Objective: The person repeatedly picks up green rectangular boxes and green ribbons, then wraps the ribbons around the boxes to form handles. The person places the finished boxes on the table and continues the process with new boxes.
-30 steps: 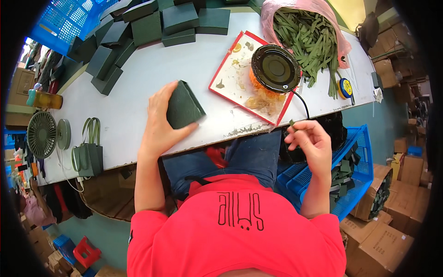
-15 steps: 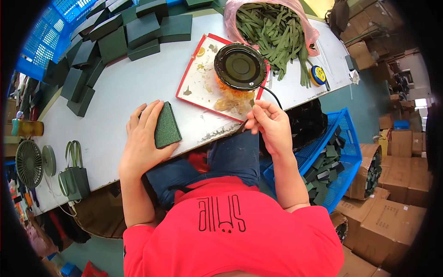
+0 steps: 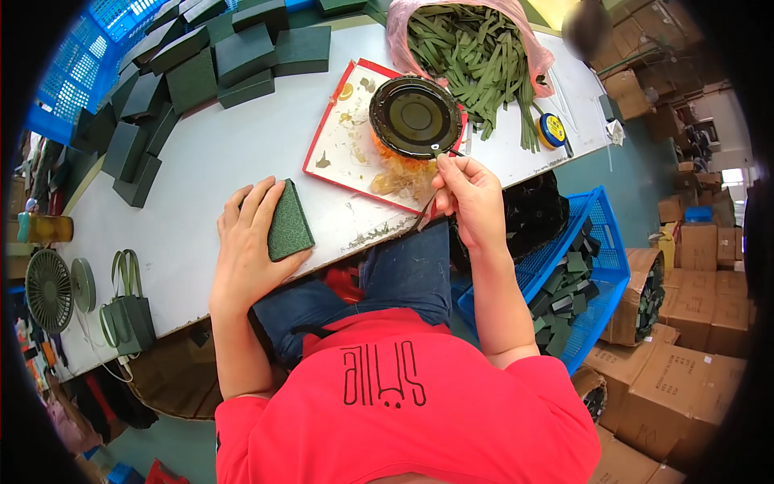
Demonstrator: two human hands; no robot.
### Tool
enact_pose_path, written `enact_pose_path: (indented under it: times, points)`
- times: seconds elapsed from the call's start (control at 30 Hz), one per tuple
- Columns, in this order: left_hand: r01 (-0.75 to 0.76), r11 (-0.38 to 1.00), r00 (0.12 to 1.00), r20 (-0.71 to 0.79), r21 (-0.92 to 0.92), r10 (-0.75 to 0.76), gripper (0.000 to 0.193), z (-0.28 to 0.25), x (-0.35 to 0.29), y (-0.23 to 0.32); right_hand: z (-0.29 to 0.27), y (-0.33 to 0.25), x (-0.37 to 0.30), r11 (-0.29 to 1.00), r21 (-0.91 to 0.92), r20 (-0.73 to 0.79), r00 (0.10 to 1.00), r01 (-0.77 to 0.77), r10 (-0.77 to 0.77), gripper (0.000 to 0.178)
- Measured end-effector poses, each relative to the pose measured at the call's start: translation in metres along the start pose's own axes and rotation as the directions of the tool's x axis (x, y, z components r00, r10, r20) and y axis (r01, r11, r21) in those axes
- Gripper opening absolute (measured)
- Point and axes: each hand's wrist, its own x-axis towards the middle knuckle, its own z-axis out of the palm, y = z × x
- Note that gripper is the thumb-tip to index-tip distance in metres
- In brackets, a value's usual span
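My left hand (image 3: 246,250) is wrapped round a small dark green box (image 3: 290,223), which rests on the white table near its front edge. Fingers lie along the box's left side, with the thumb at its near end. Between thumb and fingertips of my right hand (image 3: 472,198) is a dark green ribbon strip (image 3: 422,214); its tail hangs below toward the table edge. That pinch is at the near rim of a round black pan (image 3: 415,115) with a shiny dark surface. The pan stands on an amber-crusted base, on a stained white board with red edges (image 3: 329,161).
A pink plastic bag (image 3: 399,32) of green ribbon strips (image 3: 476,64) lies open behind the pan. Several green boxes (image 3: 242,60) are stacked at the far left. A fan (image 3: 48,290) and a small green bag (image 3: 129,319) stand left; a blue crate (image 3: 613,250) of green pieces stands right.
My right hand has moved slightly up and left with the ribbon strip, to the pan's near rim. My left hand stays on the box.
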Motion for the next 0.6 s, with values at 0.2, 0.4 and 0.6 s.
enact_pose_path:
  times: [0.2,0.4,0.6]
  points:
    - [0.008,1.0,1.0,0.004,0.002,-0.008,0.088,0.001,-0.001,0.001,0.005,0.002,0.004,1.0,0.021,-0.023,1.0,-0.013,0.013,0.02]
    - [0.033,0.998,0.999,-0.008,0.048,-0.032,0.086,0.001,0.001,0.007,0.003,0.002,0.008,0.995,0.081,0.004,0.999,-0.053,0.052,0.018]
    - [0.058,0.998,0.998,-0.028,0.036,-0.057,0.086,0.004,0.002,0.01,-0.001,0.001,-0.001,0.989,0.146,0.014,1.0,-0.006,0.004,0.017]
